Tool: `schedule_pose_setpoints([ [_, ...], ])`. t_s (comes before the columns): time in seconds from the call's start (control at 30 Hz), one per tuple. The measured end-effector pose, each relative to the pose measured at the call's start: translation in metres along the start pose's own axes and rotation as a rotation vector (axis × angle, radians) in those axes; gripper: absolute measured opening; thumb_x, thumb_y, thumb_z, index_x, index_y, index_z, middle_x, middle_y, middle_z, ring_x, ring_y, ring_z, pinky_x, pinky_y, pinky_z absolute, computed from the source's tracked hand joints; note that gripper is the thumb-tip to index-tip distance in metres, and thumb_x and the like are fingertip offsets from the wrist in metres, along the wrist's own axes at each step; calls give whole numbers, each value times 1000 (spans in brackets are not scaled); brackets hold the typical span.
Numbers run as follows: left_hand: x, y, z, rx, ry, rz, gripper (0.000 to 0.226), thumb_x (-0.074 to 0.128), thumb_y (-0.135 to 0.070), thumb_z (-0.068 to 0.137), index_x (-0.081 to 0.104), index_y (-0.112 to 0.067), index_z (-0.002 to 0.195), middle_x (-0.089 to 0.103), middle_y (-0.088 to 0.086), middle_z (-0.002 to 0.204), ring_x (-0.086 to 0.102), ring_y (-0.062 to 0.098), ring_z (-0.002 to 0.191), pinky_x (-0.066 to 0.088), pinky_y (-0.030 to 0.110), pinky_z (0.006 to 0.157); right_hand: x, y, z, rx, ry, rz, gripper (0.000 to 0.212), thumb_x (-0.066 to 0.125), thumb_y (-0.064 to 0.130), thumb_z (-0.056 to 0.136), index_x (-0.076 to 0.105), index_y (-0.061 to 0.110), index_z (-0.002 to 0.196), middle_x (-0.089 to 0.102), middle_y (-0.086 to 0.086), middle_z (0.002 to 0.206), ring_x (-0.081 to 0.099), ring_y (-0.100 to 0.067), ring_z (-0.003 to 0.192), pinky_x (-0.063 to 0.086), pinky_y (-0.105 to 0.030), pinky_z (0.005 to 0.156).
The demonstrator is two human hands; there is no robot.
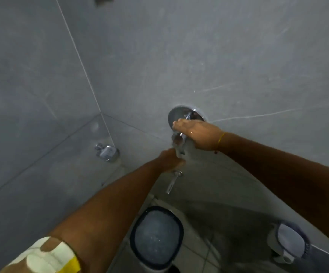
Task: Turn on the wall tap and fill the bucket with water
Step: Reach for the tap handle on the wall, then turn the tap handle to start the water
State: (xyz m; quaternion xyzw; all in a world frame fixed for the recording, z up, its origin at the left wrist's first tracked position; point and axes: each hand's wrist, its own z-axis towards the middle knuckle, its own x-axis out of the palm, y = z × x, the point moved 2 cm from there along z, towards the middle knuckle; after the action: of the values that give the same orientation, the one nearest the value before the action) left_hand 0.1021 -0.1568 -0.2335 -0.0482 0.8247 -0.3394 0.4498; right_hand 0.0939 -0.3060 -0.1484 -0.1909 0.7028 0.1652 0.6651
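Gripping the wall tap (179,139) below its chrome plate (176,114), right hand (196,134) closed around it; left hand (172,159) beneath, grip unclear. Bucket (156,236) on floor below, water-filled.

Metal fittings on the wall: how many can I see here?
3: the round mixer plate under the right hand, a spout above the bucket, and a corner valve. The hands may hide others.

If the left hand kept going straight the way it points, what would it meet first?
Most likely the chrome tap just beyond the left hand, then the grey wall. Depth is unclear; the fingertips may already touch it.
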Motion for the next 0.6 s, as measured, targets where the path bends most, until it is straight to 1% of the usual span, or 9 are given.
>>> schedule_pose_setpoints([
  [0.03,6,-1,8,-18,22,-69,28,69,-26,88,65,-16,114,69,13,114,66,29,101,49,35,81,2,-4,3,-23,-13,0,74,54,-9,79,37,3,150,39,-20,157,36,-31,147,31,-42,122],
  [0.1,11,-2,21,-50,16,-183,35,69,-19,86,59,-15,119,68,11,101,65,27,92,53,38,80,4,-9,8,-56,-36,-14,76,53,-13,76,39,4,149,42,-20,155,39,-33,145,34,-45,120],
  [0.17,9,-2,23,-78,-20,-217,39,67,-14,85,57,-11,123,66,13,97,65,28,86,53,35,75,5,-13,11,-91,-37,-52,76,51,-13,77,37,5,150,40,-17,157,36,-31,147,34,-46,120],
  [0.2,7,-1,22,-87,-28,-216,41,65,-12,86,58,-8,127,67,16,101,66,31,89,53,34,75,6,-15,12,-106,-33,-70,76,51,-12,79,35,7,151,38,-15,159,33,-29,149,32,-46,122],
  [0.3,1,5,16,-107,-24,-195,45,62,-14,89,56,-8,133,66,18,121,65,36,108,56,42,92,5,-20,15,-140,-30,-114,74,53,-8,83,33,9,153,38,-12,159,32,-26,150,30,-45,123],
  [0.37,-3,7,12,-95,-12,-160,50,65,-17,88,52,-8,136,62,16,129,62,34,115,54,44,97,4,-23,15,-164,-24,-142,73,54,-7,84,33,9,153,39,-12,159,33,-26,149,31,-45,122],
  [0.47,-7,5,10,-71,-2,-90,56,66,-18,89,48,-6,141,60,18,136,61,35,119,53,44,99,3,-24,15,-193,-34,-180,72,55,-7,83,36,7,152,42,-13,157,36,-28,148,33,-46,122],
  [0.6,-11,3,9,-62,13,-40,58,64,-17,90,45,-5,144,60,20,136,63,34,115,55,45,97,2,-20,15,-215,-41,-233,71,62,-5,83,38,4,149,44,-16,155,39,-31,146,36,-47,120],
])
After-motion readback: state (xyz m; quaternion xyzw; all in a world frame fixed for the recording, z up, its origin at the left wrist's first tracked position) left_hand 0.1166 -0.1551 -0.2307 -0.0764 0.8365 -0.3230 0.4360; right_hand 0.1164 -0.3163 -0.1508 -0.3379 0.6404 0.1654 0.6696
